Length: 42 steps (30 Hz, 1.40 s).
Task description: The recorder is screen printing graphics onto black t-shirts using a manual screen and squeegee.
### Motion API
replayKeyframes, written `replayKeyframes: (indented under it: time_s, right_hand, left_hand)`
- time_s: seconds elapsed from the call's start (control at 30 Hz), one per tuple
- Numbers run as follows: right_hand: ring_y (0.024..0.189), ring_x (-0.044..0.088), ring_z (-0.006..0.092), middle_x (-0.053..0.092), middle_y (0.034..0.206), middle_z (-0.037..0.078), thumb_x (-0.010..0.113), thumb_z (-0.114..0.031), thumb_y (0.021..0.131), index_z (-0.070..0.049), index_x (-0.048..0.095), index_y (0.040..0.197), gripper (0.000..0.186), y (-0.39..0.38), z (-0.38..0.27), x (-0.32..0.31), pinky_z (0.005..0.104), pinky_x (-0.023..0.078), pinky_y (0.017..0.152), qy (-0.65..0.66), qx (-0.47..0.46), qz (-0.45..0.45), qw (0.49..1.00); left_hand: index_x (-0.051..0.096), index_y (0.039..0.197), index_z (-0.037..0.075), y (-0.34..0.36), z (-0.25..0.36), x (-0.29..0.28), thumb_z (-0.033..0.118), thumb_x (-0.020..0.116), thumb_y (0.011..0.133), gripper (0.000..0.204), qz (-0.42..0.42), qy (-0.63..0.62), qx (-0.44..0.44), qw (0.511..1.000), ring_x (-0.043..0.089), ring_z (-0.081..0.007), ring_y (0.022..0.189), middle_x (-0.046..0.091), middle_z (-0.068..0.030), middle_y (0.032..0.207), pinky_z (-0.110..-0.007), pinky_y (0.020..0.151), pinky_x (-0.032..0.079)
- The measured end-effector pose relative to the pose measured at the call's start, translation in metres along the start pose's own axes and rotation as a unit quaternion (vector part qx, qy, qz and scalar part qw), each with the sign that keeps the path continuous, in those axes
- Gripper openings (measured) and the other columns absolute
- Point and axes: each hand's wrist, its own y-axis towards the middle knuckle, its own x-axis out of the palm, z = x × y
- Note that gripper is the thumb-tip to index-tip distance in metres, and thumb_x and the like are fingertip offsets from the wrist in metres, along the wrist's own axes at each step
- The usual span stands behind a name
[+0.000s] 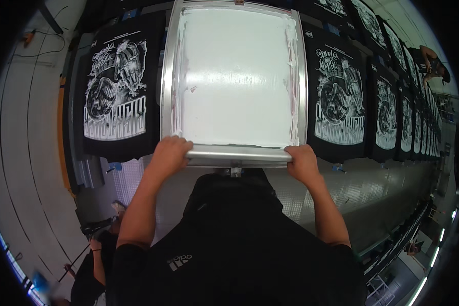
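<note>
A screen printing frame (303, 66) with silver metal sides lies in front of me, its mesh covered with white ink (234, 76). Thicker ink ridges run along both side edges. Across the near end of the mesh lies a metal-handled squeegee (239, 152). My left hand (171, 155) wraps round its left end, and my right hand (303, 162) closes on its right end. White ink touches the squeegee's far edge; its blade is mostly hidden.
Black printed T-shirts lie flat on boards at both sides, one T-shirt (117, 92) left and another T-shirt (340, 94) right, with a long row beyond. Other people stand at the lower left and far right. A walkway (352, 191) runs along the boards.
</note>
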Motion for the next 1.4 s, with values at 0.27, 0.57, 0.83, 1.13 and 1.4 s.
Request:
replayKeyframes:
  time_s: [0.27,0.57,0.83,1.13,1.4]
  right_hand:
    - [0.084,0.063,0.0364,0.067,0.085,0.017,0.060,-0.005,0.070,-0.008,0.067,0.097,0.028,0.160,0.075,-0.050,0.0462,0.050,0.074,0.024,0.071,-0.050,0.996]
    - [0.093,0.064,0.0305,0.068,0.092,0.012,0.060,-0.006,0.076,-0.009,0.063,0.101,0.026,0.364,0.176,-0.007,0.0537,0.042,0.093,-0.123,-0.032,0.190,0.974]
    - [0.099,0.061,0.0299,0.064,0.097,0.009,0.060,-0.003,0.077,-0.009,0.059,0.107,0.031,0.256,0.125,0.022,0.0569,0.036,0.099,-0.101,0.015,0.034,0.994]
    - [0.092,0.063,0.0314,0.066,0.088,0.010,0.068,-0.010,0.069,-0.010,0.064,0.095,0.026,0.057,0.027,-0.030,0.0498,0.039,0.096,0.000,0.108,-0.162,0.981]
    - [0.079,0.066,0.0350,0.066,0.080,0.014,0.067,-0.010,0.070,-0.007,0.064,0.085,0.015,0.099,0.020,-0.091,0.0534,0.047,0.085,0.014,-0.022,-0.111,0.994]
  left_hand:
    - [0.067,0.094,0.010,0.135,-0.054,-0.085,0.018,0.075,0.073,0.024,0.191,-0.011,0.001,0.982,0.063,-0.0340,0.084,0.066,-0.0118,0.083,-0.044,0.073,0.050]
    - [0.062,0.110,0.008,0.320,-0.155,-0.106,0.012,0.068,0.075,0.037,0.396,0.073,0.001,0.916,0.060,-0.0324,0.098,0.065,-0.0131,0.100,-0.045,0.084,0.047]
    - [0.064,0.108,0.009,0.214,-0.104,-0.052,0.010,0.069,0.071,0.038,0.267,0.094,-0.044,0.958,0.059,-0.0311,0.099,0.063,-0.0111,0.103,-0.043,0.085,0.045]
    - [0.065,0.096,0.003,0.028,-0.012,0.003,0.014,0.076,0.069,0.031,0.170,-0.015,-0.021,0.985,0.060,-0.0379,0.093,0.065,-0.0168,0.096,-0.047,0.086,0.045]
    - [0.067,0.103,-0.001,-0.002,-0.017,0.000,0.010,0.077,0.073,0.034,0.253,-0.058,-0.042,0.965,0.065,-0.0346,0.089,0.068,-0.0188,0.096,-0.041,0.083,0.050]
